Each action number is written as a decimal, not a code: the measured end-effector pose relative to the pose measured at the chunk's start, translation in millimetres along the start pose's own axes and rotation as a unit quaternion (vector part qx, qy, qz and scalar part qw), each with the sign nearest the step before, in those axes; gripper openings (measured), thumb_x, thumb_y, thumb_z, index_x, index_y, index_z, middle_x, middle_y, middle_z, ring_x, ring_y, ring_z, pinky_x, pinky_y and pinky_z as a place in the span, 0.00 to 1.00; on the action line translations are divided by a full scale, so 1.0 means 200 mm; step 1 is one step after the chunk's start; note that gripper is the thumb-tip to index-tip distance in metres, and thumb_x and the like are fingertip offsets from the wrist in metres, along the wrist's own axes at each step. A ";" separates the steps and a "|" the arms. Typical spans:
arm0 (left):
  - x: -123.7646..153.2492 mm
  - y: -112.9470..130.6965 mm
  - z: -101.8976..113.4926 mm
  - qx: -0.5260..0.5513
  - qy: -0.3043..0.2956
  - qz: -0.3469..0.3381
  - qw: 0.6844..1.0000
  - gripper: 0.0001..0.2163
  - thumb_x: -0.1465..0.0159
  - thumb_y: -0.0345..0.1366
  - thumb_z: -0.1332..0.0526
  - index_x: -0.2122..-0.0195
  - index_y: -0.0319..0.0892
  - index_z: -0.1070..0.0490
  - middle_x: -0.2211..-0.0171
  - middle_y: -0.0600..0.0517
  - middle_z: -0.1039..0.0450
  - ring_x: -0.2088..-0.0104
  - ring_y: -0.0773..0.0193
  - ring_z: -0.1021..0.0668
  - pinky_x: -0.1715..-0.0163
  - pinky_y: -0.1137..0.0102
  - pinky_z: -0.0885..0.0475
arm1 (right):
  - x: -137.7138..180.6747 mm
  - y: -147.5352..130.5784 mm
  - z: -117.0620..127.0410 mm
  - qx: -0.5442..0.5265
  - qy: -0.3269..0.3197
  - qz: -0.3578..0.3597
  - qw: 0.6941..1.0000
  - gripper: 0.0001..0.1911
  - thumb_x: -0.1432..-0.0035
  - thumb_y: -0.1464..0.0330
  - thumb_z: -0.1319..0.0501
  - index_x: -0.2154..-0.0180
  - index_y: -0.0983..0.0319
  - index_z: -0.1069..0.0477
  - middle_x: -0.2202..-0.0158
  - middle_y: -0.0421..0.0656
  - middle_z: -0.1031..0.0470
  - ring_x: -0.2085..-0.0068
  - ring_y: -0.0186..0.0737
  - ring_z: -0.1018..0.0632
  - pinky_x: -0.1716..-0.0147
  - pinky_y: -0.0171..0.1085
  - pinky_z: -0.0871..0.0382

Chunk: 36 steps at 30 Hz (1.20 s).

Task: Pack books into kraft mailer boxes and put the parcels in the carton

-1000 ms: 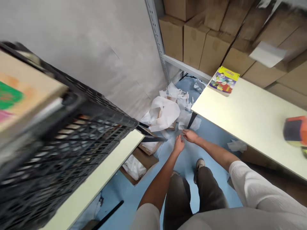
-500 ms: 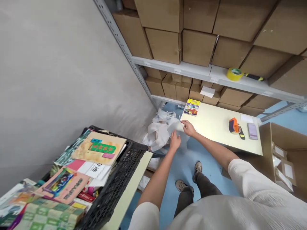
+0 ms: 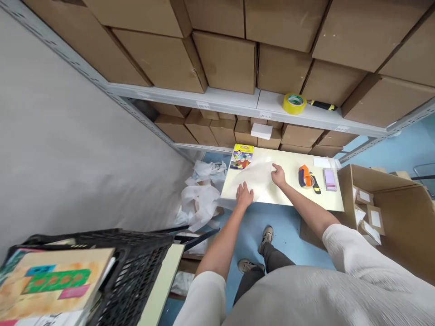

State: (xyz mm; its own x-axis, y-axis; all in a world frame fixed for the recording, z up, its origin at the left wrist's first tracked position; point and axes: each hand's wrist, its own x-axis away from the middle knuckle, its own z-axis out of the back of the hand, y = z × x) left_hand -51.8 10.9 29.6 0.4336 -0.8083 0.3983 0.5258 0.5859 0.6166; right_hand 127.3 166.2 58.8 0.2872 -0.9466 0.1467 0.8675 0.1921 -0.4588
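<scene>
A thin white sheet [image 3: 257, 180] lies spread on the cream table [image 3: 288, 199], blurred by motion. My left hand [image 3: 244, 195] grips its near left corner at the table's front edge. My right hand [image 3: 278, 175] holds its far right edge over the table top. A yellow picture book [image 3: 242, 156] lies just beyond the sheet at the table's back left corner.
An orange tape dispenser [image 3: 306, 176] and a small purple item [image 3: 329, 178] sit on the table's right part. Crumpled white paper [image 3: 200, 199] lies on the blue floor at left. A black crate [image 3: 129, 267] of books stands near left. An open carton [image 3: 384, 213] stands right. Shelves carry brown boxes and yellow tape [image 3: 294, 103].
My hands rose from the paper pile on the floor and carried a white sheet up onto the table. The view swung from the floor up to the shelves.
</scene>
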 end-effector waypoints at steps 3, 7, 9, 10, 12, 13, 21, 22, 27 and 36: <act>-0.03 -0.01 -0.10 -0.047 -0.022 0.027 0.998 0.36 0.31 0.40 0.39 0.23 0.41 0.44 0.19 0.31 0.56 0.20 0.37 0.50 0.25 0.37 0.52 | 0.03 0.14 -0.01 0.046 -0.038 -0.027 0.998 0.37 0.35 0.73 0.49 0.26 0.66 0.37 0.29 0.58 0.33 0.33 0.55 0.28 0.31 0.51 0.35; -0.02 -0.06 -0.15 -0.103 -0.045 0.006 0.994 0.39 0.33 0.42 0.36 0.22 0.41 0.46 0.18 0.31 0.64 0.19 0.36 0.57 0.24 0.37 0.58 | 0.12 0.16 -0.05 0.134 -0.045 0.032 0.989 0.32 0.31 0.70 0.48 0.28 0.63 0.35 0.21 0.59 0.48 0.25 0.65 0.41 0.30 0.63 0.43; 0.00 -0.07 -0.14 -0.119 -0.048 -0.007 0.992 0.41 0.33 0.44 0.35 0.21 0.42 0.47 0.18 0.32 0.65 0.19 0.36 0.59 0.24 0.38 0.59 | 0.16 0.14 -0.08 0.146 -0.102 0.115 0.977 0.31 0.28 0.67 0.48 0.27 0.62 0.36 0.20 0.56 0.51 0.23 0.61 0.45 0.28 0.60 0.47; 0.01 -0.08 -0.14 -0.125 -0.049 -0.013 0.991 0.42 0.33 0.44 0.35 0.21 0.42 0.48 0.18 0.32 0.65 0.19 0.36 0.59 0.24 0.38 0.59 | 0.18 0.12 -0.09 0.148 -0.136 0.142 0.969 0.31 0.27 0.66 0.48 0.26 0.61 0.37 0.19 0.56 0.52 0.22 0.59 0.46 0.28 0.58 0.48; 0.02 -0.10 -0.11 -0.134 -0.051 -0.030 0.989 0.41 0.32 0.44 0.36 0.20 0.43 0.48 0.18 0.34 0.62 0.19 0.37 0.58 0.24 0.38 0.58 | 0.20 0.11 -0.13 0.158 -0.187 0.154 0.957 0.33 0.25 0.62 0.49 0.24 0.62 0.41 0.19 0.55 0.53 0.21 0.58 0.48 0.26 0.57 0.50; 0.02 -0.10 -0.09 -0.136 -0.050 -0.042 0.989 0.40 0.32 0.44 0.37 0.21 0.43 0.48 0.18 0.35 0.60 0.19 0.38 0.56 0.24 0.39 0.57 | 0.20 0.10 -0.14 0.165 -0.203 0.147 0.954 0.34 0.25 0.61 0.49 0.22 0.62 0.44 0.18 0.55 0.54 0.20 0.58 0.50 0.26 0.57 0.51; -0.11 -0.23 0.19 -0.144 0.035 -0.012 0.989 0.24 0.29 0.29 0.45 0.32 0.40 0.33 0.31 0.33 0.34 0.34 0.43 0.27 0.34 0.52 0.31 | 0.25 0.05 -0.19 0.184 -0.214 0.083 0.956 0.36 0.24 0.60 0.50 0.20 0.62 0.49 0.17 0.53 0.60 0.19 0.57 0.53 0.25 0.57 0.52; -0.12 -0.25 0.22 -0.145 0.027 -0.010 0.989 0.22 0.29 0.28 0.46 0.34 0.40 0.32 0.34 0.34 0.31 0.37 0.44 0.24 0.37 0.53 0.29 | 0.26 0.04 -0.20 0.184 -0.209 0.074 0.958 0.36 0.24 0.60 0.49 0.21 0.62 0.49 0.17 0.53 0.59 0.19 0.57 0.53 0.26 0.57 0.51; -0.18 -0.32 0.30 -0.132 -0.013 -0.023 0.991 0.18 0.27 0.28 0.47 0.39 0.44 0.30 0.43 0.39 0.25 0.46 0.48 0.19 0.46 0.57 0.25 | 0.30 -0.05 -0.22 0.190 -0.194 0.030 0.962 0.35 0.25 0.62 0.49 0.22 0.63 0.47 0.18 0.55 0.56 0.20 0.59 0.50 0.27 0.57 0.50; -0.44 -0.26 0.50 -0.154 0.011 -0.062 0.986 0.18 0.28 0.25 0.46 0.40 0.44 0.28 0.43 0.39 0.24 0.48 0.48 0.17 0.49 0.59 0.24 | 0.41 -0.23 -0.24 0.230 -0.141 0.015 0.963 0.28 0.23 0.62 0.52 0.30 0.67 0.36 0.36 0.61 0.26 0.40 0.59 0.26 0.38 0.52 0.40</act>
State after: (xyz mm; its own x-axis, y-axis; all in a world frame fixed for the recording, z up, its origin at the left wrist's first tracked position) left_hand -191.2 46.6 31.1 0.3670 -0.8750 0.3158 0.7713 0.4760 0.4225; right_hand 91.2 66.4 50.3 0.3568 -0.8439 0.4007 0.9268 0.3735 -0.0387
